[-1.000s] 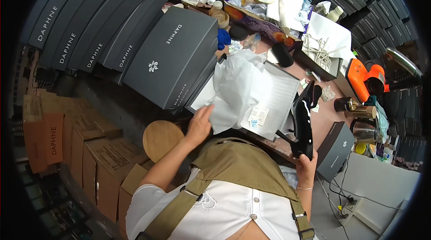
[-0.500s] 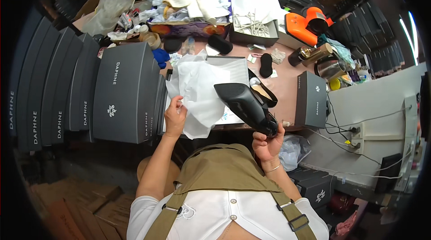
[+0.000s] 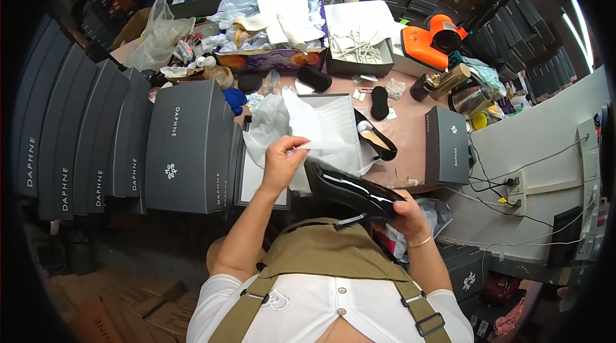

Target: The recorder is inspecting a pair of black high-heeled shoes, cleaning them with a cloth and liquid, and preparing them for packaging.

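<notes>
Raised over the table's near edge, a glossy black shoe [image 3: 350,190] is gripped around one end by my right hand [image 3: 410,217]. Its other end points left, close to my left hand [image 3: 282,162], whose fingers pinch the edge of white tissue paper [image 3: 301,118]. That paper spreads over an open shoebox [image 3: 345,112] and hangs toward me. The matching black shoe [image 3: 385,145], pale inside, lies at the box's right side. Below my left hand, a pale flat box piece [image 3: 253,184] shows at the table edge.
Upright grey shoeboxes [image 3: 186,144] line the left side; another grey box [image 3: 446,144] stands right. Black brushes or pads [image 3: 379,103] lie behind the shoes. Farther back are a box of white sticks [image 3: 356,51], an orange device [image 3: 417,44] and bottles [image 3: 425,85]. Cables [image 3: 494,182] hang along the right wall.
My right hand has turned the shoe onto its side and brought it lower and nearer me. My left hand has moved right and up with the paper's edge. The view has shifted slightly.
</notes>
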Demonstrator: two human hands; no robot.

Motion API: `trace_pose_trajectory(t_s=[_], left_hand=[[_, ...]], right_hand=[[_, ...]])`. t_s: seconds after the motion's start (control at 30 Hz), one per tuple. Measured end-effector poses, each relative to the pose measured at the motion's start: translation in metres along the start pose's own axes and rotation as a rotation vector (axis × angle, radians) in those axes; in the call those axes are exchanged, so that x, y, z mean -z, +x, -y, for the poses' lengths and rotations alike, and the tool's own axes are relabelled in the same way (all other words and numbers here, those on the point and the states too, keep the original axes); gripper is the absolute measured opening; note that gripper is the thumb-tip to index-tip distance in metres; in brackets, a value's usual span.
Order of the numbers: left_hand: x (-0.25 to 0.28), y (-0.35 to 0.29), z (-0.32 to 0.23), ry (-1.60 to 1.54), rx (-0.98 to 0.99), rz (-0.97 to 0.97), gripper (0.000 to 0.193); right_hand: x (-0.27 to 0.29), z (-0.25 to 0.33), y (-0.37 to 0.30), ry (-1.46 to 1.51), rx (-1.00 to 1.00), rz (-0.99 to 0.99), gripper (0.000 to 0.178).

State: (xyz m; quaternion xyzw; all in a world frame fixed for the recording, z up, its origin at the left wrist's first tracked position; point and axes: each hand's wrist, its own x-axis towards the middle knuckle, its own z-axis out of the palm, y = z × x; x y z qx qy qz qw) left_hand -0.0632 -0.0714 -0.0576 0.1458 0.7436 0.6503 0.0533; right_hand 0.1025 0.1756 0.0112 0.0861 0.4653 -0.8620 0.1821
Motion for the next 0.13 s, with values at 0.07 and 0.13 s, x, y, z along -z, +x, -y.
trace_pose_trajectory(t_s=[0.07,0.13], left_hand=[[-0.002,-0.016,-0.027,-0.038,-0.041,-0.049,0.017],[0.005,-0.029,-0.048,0.099,-0.046,-0.062,0.019]], right_hand=[[-0.012,-0.008,0.028,0.021,-0.007,-0.037,0.054],[-0.015,-0.025,0.052,-0.017,0.043,-0.122,0.053]])
